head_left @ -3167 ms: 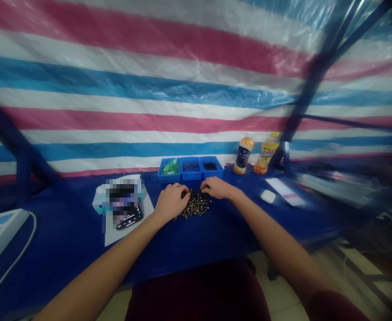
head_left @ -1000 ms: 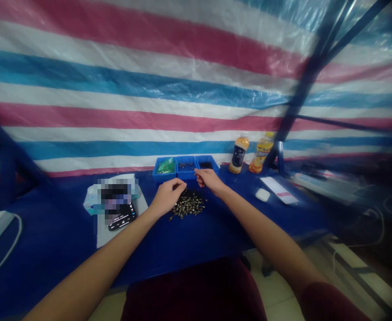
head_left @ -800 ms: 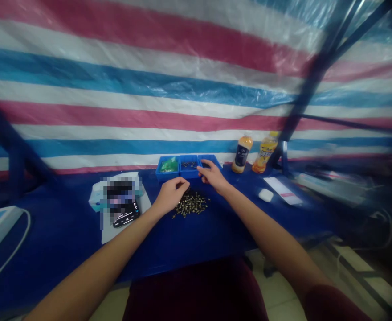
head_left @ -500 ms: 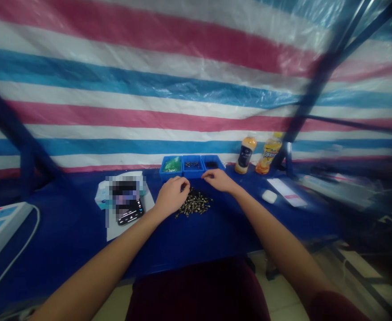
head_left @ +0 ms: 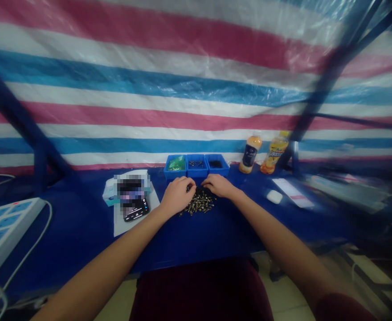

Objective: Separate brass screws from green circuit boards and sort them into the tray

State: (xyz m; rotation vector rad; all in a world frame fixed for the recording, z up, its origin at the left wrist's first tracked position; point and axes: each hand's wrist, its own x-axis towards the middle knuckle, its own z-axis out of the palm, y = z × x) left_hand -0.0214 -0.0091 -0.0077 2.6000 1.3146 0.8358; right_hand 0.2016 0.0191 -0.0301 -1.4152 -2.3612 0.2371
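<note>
A pile of small brass-coloured metal parts (head_left: 201,203), perhaps screws, lies on the blue tabletop (head_left: 212,240). At its upper left, my left hand (head_left: 178,192) has its fingers curled, thumb against fingertips; whatever they pinch is too small to name. My right hand (head_left: 218,185) is at the pile's upper right, its thumb and forefinger closed together and pointing at the left hand, a small gap between them. Behind the hands stand three joined blue bins: the left bin (head_left: 166,171) has a green bag, the middle bin (head_left: 196,170) small metal pieces, the right bin (head_left: 220,170) dark bits.
Two drink bottles, one dark-labelled (head_left: 249,156) and one yellow (head_left: 273,155), stand at the back right. Before them lie a white case (head_left: 274,196) and a phone (head_left: 292,193). Leftward are another phone (head_left: 136,211) on paper and a power strip (head_left: 12,232). A striped sheet (head_left: 182,93) hangs behind.
My right hand has come down and left from beside the right bin toward my left hand, narrowing the gap. The whole view has shifted slightly.
</note>
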